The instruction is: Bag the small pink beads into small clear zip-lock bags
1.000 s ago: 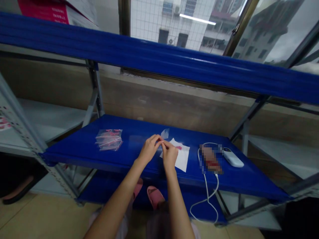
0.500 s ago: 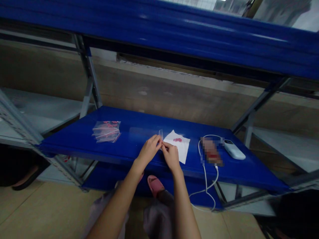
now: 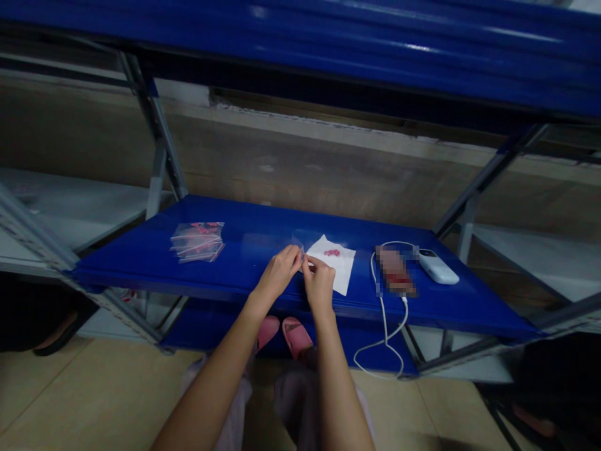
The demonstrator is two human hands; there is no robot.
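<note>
My left hand (image 3: pixel 282 267) and my right hand (image 3: pixel 320 280) meet near the front edge of the blue shelf (image 3: pixel 253 233), both pinching a small clear plastic bag (image 3: pixel 298 240) between their fingertips. Just right of them lies a white sheet of paper (image 3: pixel 344 271) with a small cluster of pink pieces (image 3: pixel 332 252) on it. On the left part of the shelf, clear zip bags (image 3: pixel 198 243) holding pink pieces overlap in a fanned pile.
A pixelated phone-like object (image 3: pixel 395 269) and a white power bank (image 3: pixel 437 267) lie on the right, joined to a white cable (image 3: pixel 385 326) that hangs over the front edge. An upper blue shelf (image 3: pixel 300 56) spans above. Pink slippers (image 3: pixel 297 337) are below.
The view has shifted slightly. The clear bag between my fingers looks spread wider and flatter than before, and my fingertips have changed position slightly on it.
</note>
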